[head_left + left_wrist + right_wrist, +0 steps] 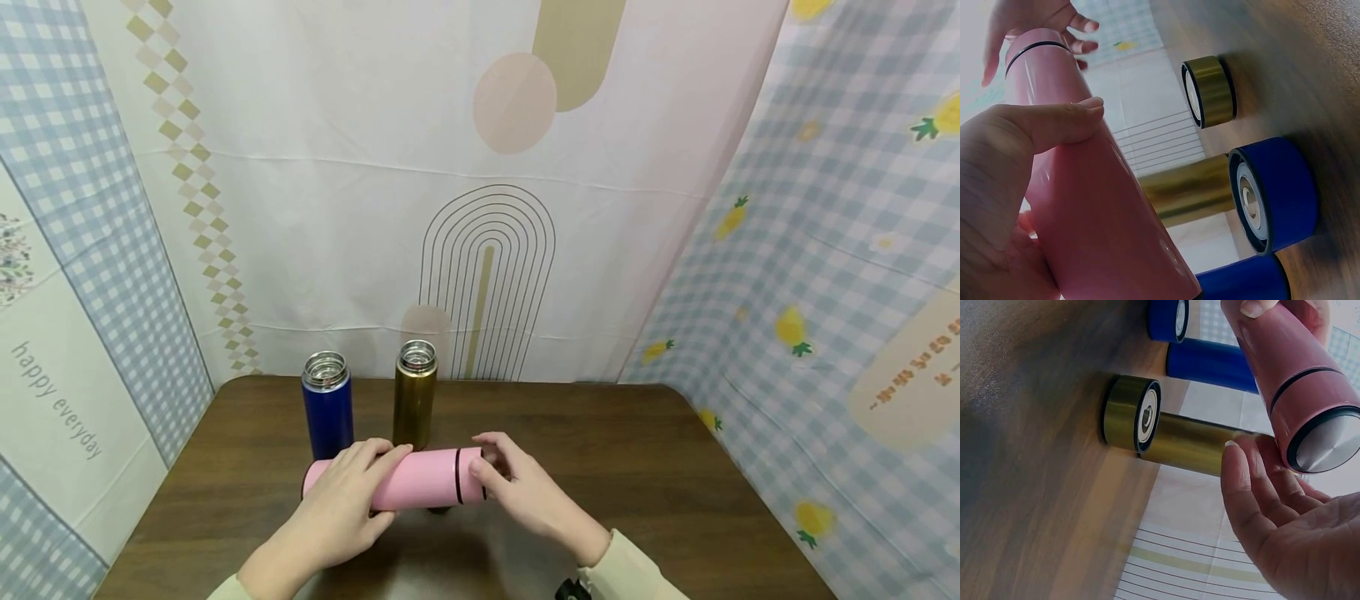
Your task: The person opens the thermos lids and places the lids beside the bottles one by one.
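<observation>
My left hand (341, 504) grips the pink thermos bottle (420, 479) round its body and holds it sideways above the table. The bottle's pink lid (1316, 403), with a black ring below it and a silver top, points to the right. Beside that lid my right hand (525, 492) has its fingers loosely bent and apart; whether they touch it I cannot tell. Behind stand a lidless blue bottle (328, 417) and a lidless gold bottle (415, 404), both upright. A gold lid (1213, 90) and a blue lid (1288, 194) lie before them, visible in the wrist views.
The brown wooden table (600, 433) reaches back to a white patterned cloth (337, 250). Checked cloth hangs at the right (795, 275) and the left side. A small black object (572, 589) shows at the right sleeve.
</observation>
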{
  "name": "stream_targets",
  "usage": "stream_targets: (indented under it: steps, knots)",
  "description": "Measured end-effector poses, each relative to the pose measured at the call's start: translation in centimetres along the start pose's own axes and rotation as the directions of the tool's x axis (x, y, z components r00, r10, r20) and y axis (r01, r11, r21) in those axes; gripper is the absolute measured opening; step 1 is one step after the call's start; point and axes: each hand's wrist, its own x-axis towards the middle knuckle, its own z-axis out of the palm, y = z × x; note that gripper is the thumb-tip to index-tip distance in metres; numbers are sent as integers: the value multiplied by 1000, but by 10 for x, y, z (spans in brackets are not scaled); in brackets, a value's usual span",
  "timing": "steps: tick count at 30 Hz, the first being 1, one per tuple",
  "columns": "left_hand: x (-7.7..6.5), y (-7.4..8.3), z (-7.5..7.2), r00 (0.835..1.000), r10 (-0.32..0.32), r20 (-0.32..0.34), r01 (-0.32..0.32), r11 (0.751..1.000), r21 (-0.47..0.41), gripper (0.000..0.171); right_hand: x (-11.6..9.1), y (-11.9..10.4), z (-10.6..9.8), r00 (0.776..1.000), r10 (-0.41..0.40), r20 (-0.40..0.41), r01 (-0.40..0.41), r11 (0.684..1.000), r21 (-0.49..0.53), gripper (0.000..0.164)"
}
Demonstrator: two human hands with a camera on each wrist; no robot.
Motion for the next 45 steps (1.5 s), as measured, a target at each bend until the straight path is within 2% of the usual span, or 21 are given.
stream_targets:
  steps: [5,10,13,17,20,31,36,41,45]
  knots:
    - [0,1,0,1000,6,-5,-6,1000,0,78,0,0,0,999,34,-1,-34,999,-39,43]
    - [0,0,0,1000,5,-8,-5,1000,5,78,-1,1,1,999,30,14,-29,1000,-7,40]
    - [-1,0,-1,1000,-4,-4,4,1000,11,78,-1,1,1,999,-5,37,4,999,46,45]
    - [-1,-1,-1,1000,-25,13,25,1000,14,76,-2,1,1,995,-67,75,58,991,123,62]
    - [-1,-1,-1,999,-33,17,32,999,14,76,-3,1,1,992,-91,86,79,987,140,67]
    - [-2,-2,0,1000,-24,-10,24,1000,1,78,-3,1,1,994,-54,94,41,990,137,72]
    - [-2,-2,0,1000,-19,-6,19,1000,-4,77,-3,0,0,995,-14,98,1,991,131,68]
    - [-2,-1,-1,1000,-7,-11,7,1000,1,77,-2,-3,-2,997,32,71,-39,995,96,53]
    - [-2,0,0,1000,15,-19,-15,1000,6,78,0,-4,-2,995,65,74,-72,994,85,47]
